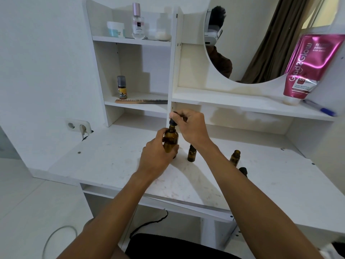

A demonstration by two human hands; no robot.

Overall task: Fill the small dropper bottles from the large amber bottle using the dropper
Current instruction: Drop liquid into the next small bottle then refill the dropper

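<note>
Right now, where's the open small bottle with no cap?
In the head view, the uncapped small bottle stands on the desk, right of the right forearm, with a black cap just in front of it.

At the centre of the frame the large bottle (170,141) stands on the desk top (104,157), the left hand (156,157) wrapped around it from the left and the right hand (190,128) pinching the dropper (173,121) at its neck. Right of it stand two small bottles (191,153) (234,157). A comb (141,101) lies on the shelf (138,106) above, and a tube (306,68) leans at upper right.
</note>
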